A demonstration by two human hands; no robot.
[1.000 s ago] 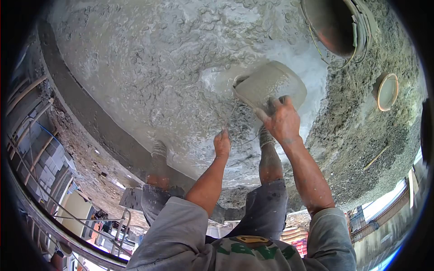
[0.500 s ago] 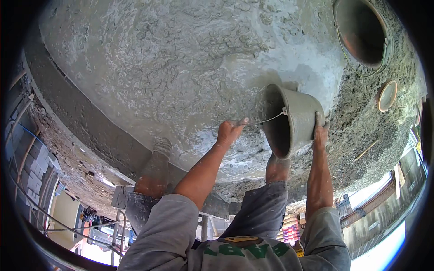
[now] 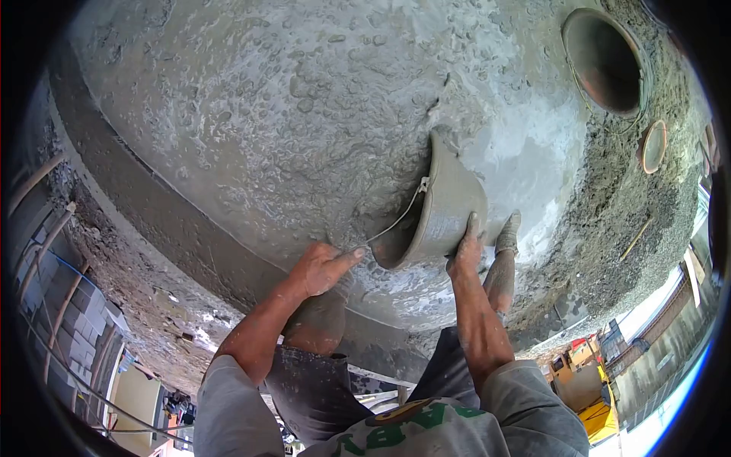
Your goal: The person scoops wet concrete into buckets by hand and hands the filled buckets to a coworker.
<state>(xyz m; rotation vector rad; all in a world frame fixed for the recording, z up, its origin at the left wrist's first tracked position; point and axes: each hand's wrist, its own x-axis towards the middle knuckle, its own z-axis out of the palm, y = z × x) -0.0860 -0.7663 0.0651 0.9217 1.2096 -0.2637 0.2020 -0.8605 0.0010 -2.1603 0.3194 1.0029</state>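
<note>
A grey, mud-coated bucket [image 3: 451, 207] lies tipped on its side in wet concrete [image 3: 304, 145], its mouth facing left and partly sunk in the mix. My left hand [image 3: 326, 268] is closed round the bucket's thin wire handle [image 3: 397, 219], left of the mouth. At the other end, my right hand [image 3: 467, 247] grips the lower edge of the bucket's base. Concrete coats the fingers of that hand. Both my legs stand in the mix, one foot [image 3: 509, 232] just right of the bucket.
A large round tub [image 3: 605, 65] rests at the upper right, with a smaller round rimmed object [image 3: 655, 147] below it. Gravel [image 3: 609, 206] borders the concrete on the right. A low, mortar-covered ledge [image 3: 175, 221] curves along the left, with wooden poles [image 3: 57, 240] beyond it.
The bucket has moved left and down into the concrete, its mouth edge now in the mix. Both hands moved left with it. One foot has shifted to the bucket's right.
</note>
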